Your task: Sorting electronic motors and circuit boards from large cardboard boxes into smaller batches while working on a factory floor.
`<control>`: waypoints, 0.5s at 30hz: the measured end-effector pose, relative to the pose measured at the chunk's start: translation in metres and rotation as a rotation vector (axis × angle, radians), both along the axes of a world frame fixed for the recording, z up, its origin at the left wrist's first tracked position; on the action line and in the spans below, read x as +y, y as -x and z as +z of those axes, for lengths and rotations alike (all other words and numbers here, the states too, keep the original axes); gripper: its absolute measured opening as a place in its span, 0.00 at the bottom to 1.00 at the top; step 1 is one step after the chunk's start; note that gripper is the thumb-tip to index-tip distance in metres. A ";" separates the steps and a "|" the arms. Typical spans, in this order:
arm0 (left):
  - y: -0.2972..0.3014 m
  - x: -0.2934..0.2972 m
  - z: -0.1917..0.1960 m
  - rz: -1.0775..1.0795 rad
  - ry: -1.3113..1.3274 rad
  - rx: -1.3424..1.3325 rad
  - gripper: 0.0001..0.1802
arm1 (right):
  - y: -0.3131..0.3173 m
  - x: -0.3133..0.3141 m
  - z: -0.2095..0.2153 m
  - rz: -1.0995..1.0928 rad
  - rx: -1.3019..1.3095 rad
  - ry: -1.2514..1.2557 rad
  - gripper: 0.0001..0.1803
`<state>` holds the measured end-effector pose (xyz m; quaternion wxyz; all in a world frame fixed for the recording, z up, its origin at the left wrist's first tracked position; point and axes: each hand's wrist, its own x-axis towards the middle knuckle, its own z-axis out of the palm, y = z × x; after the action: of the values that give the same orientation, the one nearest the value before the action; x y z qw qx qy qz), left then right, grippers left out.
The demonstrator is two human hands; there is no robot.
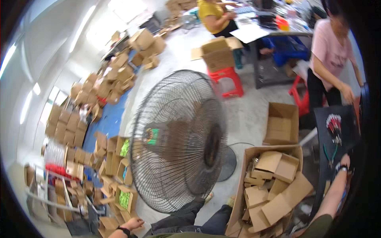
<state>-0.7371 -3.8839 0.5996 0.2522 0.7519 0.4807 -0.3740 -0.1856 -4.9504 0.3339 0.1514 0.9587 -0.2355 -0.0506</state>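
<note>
My left hand [135,223], with a dark band on its wrist, hangs low beside the cardboard boxes. Its fingers are loosely curled in, and nothing shows in them. Over at the right, my right hand [345,162] is at the edge of a black-topped table [320,119]; a watch is on that wrist. Its fingers are small and partly hidden, so their grip cannot be made out. Nearest to it lie green-handled pliers [330,155], with a bundle of red and white parts [334,126] just beyond.
A large black standing fan [174,139] fills the middle. Beside my legs stands a carton [240,186] full of flattened and small boxes. Cartons with green items [124,200] line the left. One person [331,51] stands at the table's far end; another [212,18] sits farther back.
</note>
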 end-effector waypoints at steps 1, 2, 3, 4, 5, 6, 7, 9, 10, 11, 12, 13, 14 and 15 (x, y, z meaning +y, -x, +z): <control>0.004 -0.021 0.022 0.052 -0.076 0.048 0.21 | -0.020 0.009 -0.085 0.058 0.013 -0.084 0.15; 0.026 -0.015 0.009 0.123 -0.038 0.035 0.21 | -0.052 0.025 -0.042 0.050 0.027 -0.034 0.13; 0.047 -0.009 -0.008 0.186 0.007 0.023 0.22 | -0.076 0.036 -0.002 0.033 0.038 0.022 0.12; 0.069 -0.003 -0.032 0.236 0.064 -0.019 0.22 | -0.097 0.027 0.025 0.067 -0.062 0.089 0.13; 0.051 -0.014 -0.015 0.221 0.023 -0.006 0.22 | -0.065 0.036 0.007 0.030 -0.091 0.062 0.14; 0.033 -0.025 -0.001 0.207 -0.011 0.008 0.22 | -0.045 0.044 -0.004 0.011 -0.066 0.027 0.14; 0.015 -0.037 0.010 0.190 -0.045 0.031 0.22 | -0.033 0.052 -0.011 -0.007 -0.053 -0.063 0.15; 0.012 -0.038 0.010 0.187 0.018 0.169 0.21 | -0.037 0.068 0.028 -0.009 -0.065 -0.104 0.16; 0.018 -0.034 0.007 0.177 0.015 0.160 0.21 | -0.040 0.077 0.037 -0.050 -0.156 -0.179 0.18; 0.017 -0.027 0.001 0.170 0.034 0.154 0.21 | -0.043 0.080 0.050 -0.092 -0.257 -0.243 0.20; 0.016 -0.021 -0.003 0.116 0.041 0.143 0.20 | -0.044 0.083 0.061 -0.132 -0.358 -0.310 0.22; 0.015 -0.016 -0.006 0.064 0.045 0.132 0.20 | -0.046 0.087 0.071 -0.174 -0.492 -0.396 0.19; 0.013 -0.019 -0.002 0.071 0.033 0.129 0.20 | -0.053 0.105 0.074 -0.144 -0.437 -0.319 0.18; 0.009 -0.015 -0.003 0.086 0.031 0.089 0.21 | -0.058 0.116 0.081 -0.117 -0.384 -0.225 0.17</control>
<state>-0.7464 -3.8990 0.5963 0.2581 0.7091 0.5176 -0.4033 -0.1277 -4.8349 0.4145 -0.0070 0.9462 -0.3081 0.0983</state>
